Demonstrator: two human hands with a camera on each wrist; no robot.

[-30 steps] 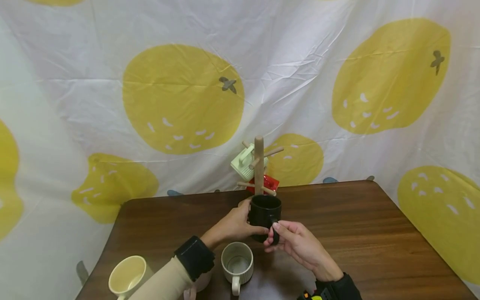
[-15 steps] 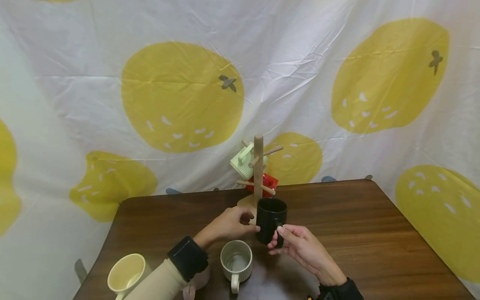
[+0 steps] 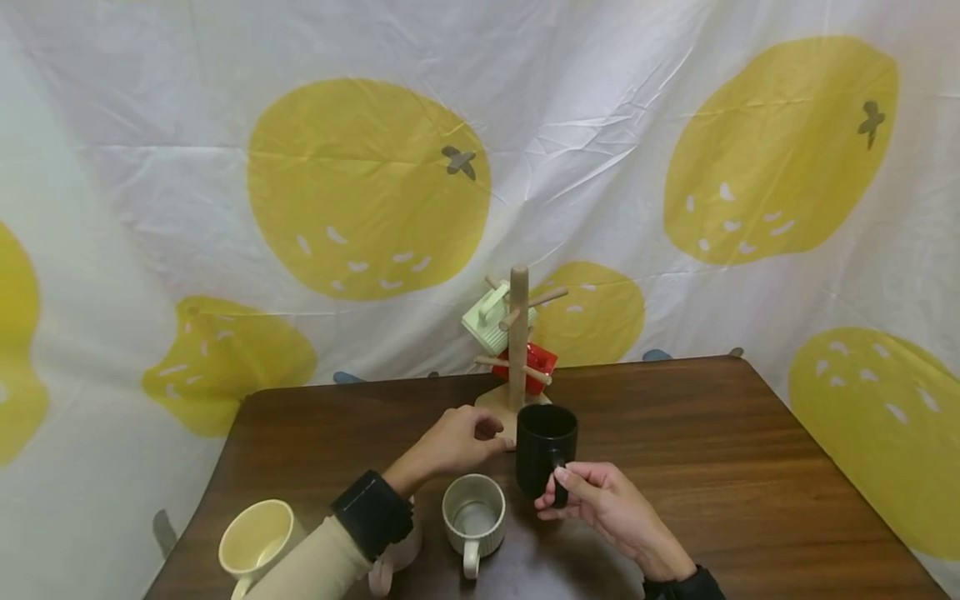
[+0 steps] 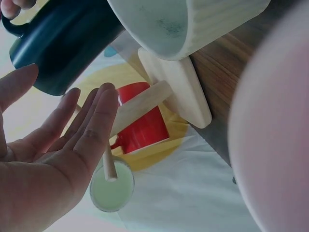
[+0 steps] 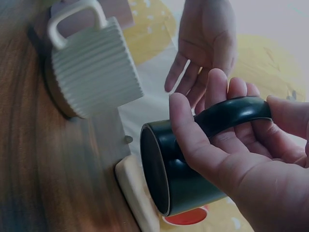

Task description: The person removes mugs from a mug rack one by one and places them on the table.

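- The glossy black cylindrical mug (image 3: pixel 542 457), probably glazed ceramic, should feel rigid and moderately heavy for one hand. Its smooth wall would likely be slippery, and a hard knock could chip it.
- The black curved handle (image 5: pixel 236 115) looks like the surest place to take hold. Weight hanging to one side of it may let the body tip, so a second hand against the wall would probably steady it.
- As for looks, the mug is straight-sided and plain, with a round mouth and a dark interior too dim to read. The wrist views give it a dark teal sheen, and a thin paler line edges its foot.
- It is upright or nearly so, seemingly above the brown wood-grain table (image 3: pixel 697 467), just in front of the pale wooden mug tree (image 3: pixel 518 333).
- The right hand (image 3: pixel 611 512) grips the handle, with the thumb pressing on it and fingers through the loop.
- The left hand (image 3: pixel 456 440) holds nothing; its fingers are extended and relaxed, just beside the mug and apparently not touching it.
- The grey-white ribbed mug (image 3: pixel 489 537) stands on the table nearby, its handle toward the person.
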